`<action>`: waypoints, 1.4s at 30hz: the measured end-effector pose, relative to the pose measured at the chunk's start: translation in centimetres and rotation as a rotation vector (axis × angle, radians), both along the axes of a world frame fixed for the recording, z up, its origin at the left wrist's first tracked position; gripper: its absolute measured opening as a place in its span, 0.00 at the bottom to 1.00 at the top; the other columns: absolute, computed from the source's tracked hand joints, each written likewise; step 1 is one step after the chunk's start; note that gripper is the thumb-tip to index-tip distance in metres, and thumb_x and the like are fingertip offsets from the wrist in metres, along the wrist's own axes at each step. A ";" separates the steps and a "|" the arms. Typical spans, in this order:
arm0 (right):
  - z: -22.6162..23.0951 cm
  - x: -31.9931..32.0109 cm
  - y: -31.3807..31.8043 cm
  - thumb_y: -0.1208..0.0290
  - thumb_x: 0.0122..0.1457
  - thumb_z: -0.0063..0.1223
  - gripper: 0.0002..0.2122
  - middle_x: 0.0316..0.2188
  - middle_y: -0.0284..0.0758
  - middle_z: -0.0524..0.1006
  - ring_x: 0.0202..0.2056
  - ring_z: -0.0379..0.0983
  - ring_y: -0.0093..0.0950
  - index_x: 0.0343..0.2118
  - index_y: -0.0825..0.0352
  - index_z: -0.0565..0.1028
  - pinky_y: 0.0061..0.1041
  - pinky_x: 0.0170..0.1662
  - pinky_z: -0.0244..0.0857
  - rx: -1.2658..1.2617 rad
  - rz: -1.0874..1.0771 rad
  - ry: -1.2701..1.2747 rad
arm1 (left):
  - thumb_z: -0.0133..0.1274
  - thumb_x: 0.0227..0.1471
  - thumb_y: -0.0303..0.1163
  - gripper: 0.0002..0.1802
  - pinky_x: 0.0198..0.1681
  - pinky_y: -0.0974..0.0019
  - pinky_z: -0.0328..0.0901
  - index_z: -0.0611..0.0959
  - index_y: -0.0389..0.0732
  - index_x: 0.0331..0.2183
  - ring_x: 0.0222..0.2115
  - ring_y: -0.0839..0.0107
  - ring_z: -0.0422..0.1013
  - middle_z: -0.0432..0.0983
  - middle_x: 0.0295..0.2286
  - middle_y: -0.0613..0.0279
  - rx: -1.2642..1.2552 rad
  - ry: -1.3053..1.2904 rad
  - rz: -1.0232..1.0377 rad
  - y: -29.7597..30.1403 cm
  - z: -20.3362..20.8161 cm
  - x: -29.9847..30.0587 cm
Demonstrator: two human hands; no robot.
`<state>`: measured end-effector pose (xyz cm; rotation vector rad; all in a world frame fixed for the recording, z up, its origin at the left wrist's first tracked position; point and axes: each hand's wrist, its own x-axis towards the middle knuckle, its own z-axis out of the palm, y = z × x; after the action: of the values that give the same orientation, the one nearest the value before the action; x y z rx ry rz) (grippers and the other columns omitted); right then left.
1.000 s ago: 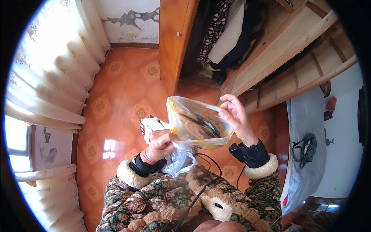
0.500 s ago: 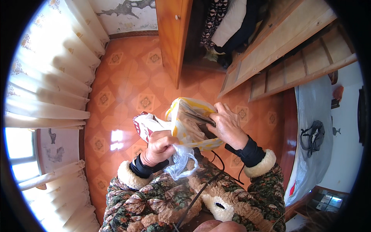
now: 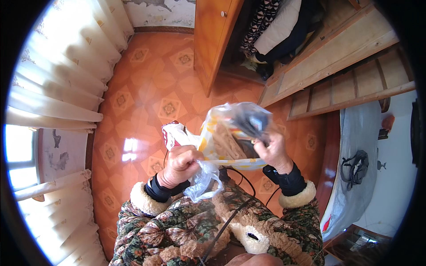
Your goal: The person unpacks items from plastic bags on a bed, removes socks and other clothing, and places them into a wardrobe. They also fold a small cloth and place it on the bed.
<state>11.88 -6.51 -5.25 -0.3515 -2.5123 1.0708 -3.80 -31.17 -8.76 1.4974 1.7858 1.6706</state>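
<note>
My left hand (image 3: 179,165) is closed in a fist on the gathered edge of a yellow-and-white plastic bag (image 3: 207,128). A white bag with dark red print (image 3: 174,134) sticks out beyond that fist, and a crumpled clear plastic bag (image 3: 204,182) hangs below it. Inside the yellow-and-white bag lies something beige-brown and folded (image 3: 228,144). At the bag's right side, my right hand (image 3: 274,153) pinches a dark grey, flat thing (image 3: 252,120). Motion blurs that thing, so its kind cannot be made out.
An orange wardrobe door (image 3: 213,44) stands open ahead, with clothes (image 3: 279,33) inside. Wooden slatted panels (image 3: 341,57) lean at the right. A plastic-covered surface (image 3: 359,128) bears a black strap (image 3: 355,168). Pale curtains (image 3: 66,66) hang at left above the tiled floor (image 3: 146,88).
My right hand has lifted the dark thing upward from within the bag's mouth and moved slightly right. The left hand keeps its grip. The whole view has shifted a little.
</note>
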 end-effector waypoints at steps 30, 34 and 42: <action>0.7 3.7 -1.9 0.71 0.59 0.40 0.17 0.43 0.44 0.73 0.44 0.69 0.29 0.45 0.79 0.70 0.28 0.49 0.60 -0.169 -0.328 0.353 | 0.50 0.34 0.15 0.09 0.18 0.68 0.55 0.77 0.38 0.24 0.14 0.70 0.62 0.66 0.15 0.64 0.078 -0.047 0.069 0.5 -0.7 -0.4; 0.1 3.8 -1.8 0.74 0.62 0.40 0.13 0.40 0.42 0.74 0.42 0.68 0.27 0.43 0.79 0.69 0.26 0.46 0.62 -0.200 -0.450 0.401 | 0.49 0.35 0.14 0.10 0.18 0.70 0.56 0.77 0.38 0.24 0.15 0.72 0.63 0.68 0.16 0.64 0.005 -0.082 0.049 0.7 -1.3 -0.2; -1.6 5.3 -4.2 0.69 0.65 0.43 0.13 0.36 0.34 0.75 0.36 0.67 0.19 0.41 0.78 0.71 0.19 0.42 0.61 -0.484 -0.639 0.501 | 0.51 0.39 0.14 0.08 0.20 0.74 0.58 0.78 0.37 0.24 0.17 0.78 0.64 0.72 0.19 0.66 -0.012 -0.124 -0.056 0.6 -2.0 0.0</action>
<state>17.20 -10.76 -6.80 -0.8302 -1.5229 1.2695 -3.84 -30.59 -10.71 1.3929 1.6714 1.6838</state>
